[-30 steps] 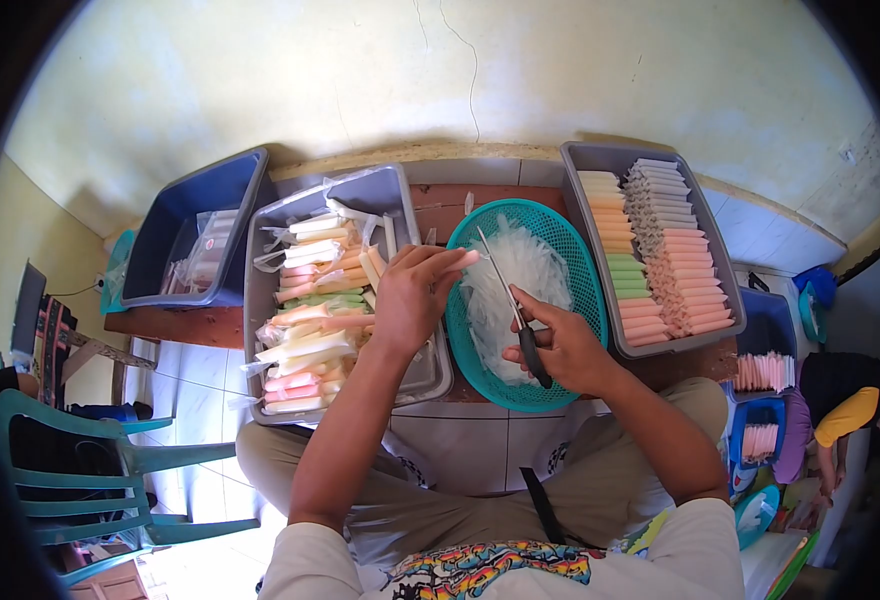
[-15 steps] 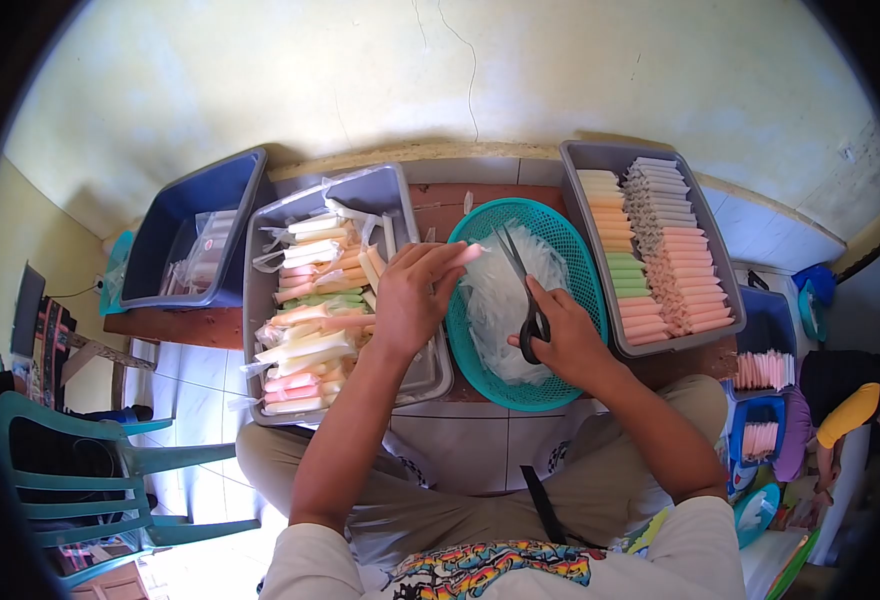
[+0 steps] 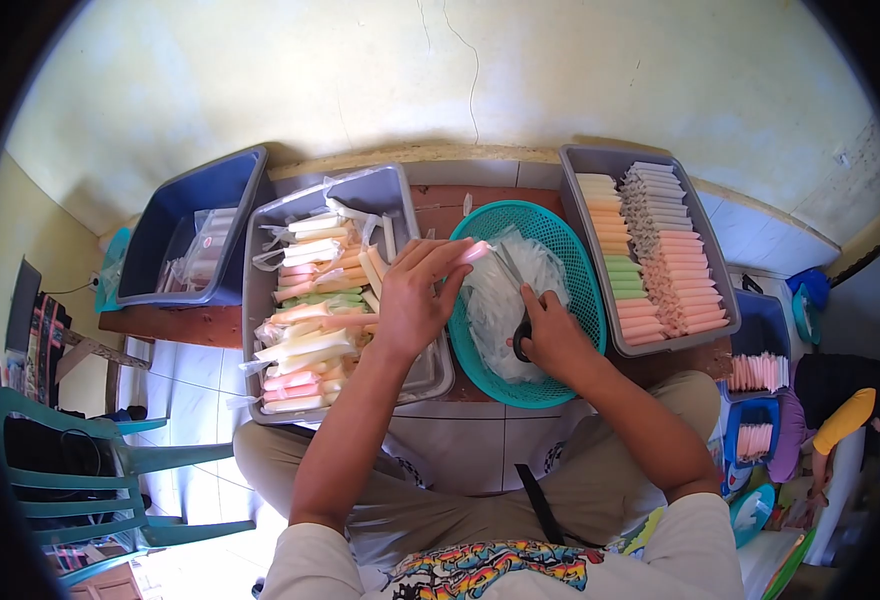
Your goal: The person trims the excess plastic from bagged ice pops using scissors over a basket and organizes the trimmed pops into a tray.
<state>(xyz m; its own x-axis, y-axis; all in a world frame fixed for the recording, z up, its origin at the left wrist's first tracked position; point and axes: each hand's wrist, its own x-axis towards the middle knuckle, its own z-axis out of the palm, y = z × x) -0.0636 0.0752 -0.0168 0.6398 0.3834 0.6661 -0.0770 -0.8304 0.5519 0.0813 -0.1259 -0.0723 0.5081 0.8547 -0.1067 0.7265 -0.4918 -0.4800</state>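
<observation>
My left hand (image 3: 415,295) is closed around a pink ice pop (image 3: 473,252) in a clear plastic tube, its end sticking out to the right. Black-handled scissors (image 3: 507,263) are in my right hand (image 3: 558,340), blades pointing up and left beside that end. Whether the blades touch the plastic I cannot tell. Below both hands stands a green mesh basket (image 3: 597,300) holding clear plastic scraps (image 3: 505,335). On the left, a grey tub (image 3: 397,185) carries loosely piled ice pops (image 3: 305,345) in several colours, with plastic tails.
To the right, another grey tub (image 3: 572,158) holds neat rows of ice pops (image 3: 685,260). A dark blue tub (image 3: 185,200) stands far left. A green plastic chair (image 3: 70,480) is at lower left. Another person's yellow sleeve (image 3: 845,420) shows at right, near blue containers (image 3: 760,320).
The scissor blades have come closer together near the ice pop's end. My right hand has shifted slightly left and down. My left hand keeps its hold.
</observation>
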